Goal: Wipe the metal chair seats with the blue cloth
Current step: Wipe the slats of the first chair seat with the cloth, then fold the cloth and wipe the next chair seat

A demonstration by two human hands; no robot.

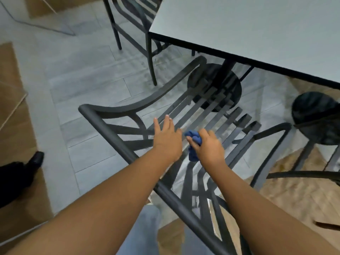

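Note:
A dark metal chair (103, 124) with a slatted seat (207, 111) stands right in front of me, its back rail nearest. My right hand (209, 146) grips a bunched blue cloth (193, 142) over the near part of the seat slats. My left hand (166, 137) reaches over the back rail beside it, fingers straight and spread, holding nothing; whether it touches the slats I cannot tell.
A pale table (248, 28) with a black edge and a round black base (215, 85) stands beyond the chair. Another metal chair (132, 24) is at the far side, a third (312, 126) at right. A person's black shoe (35, 161) shows at left on the tiled floor.

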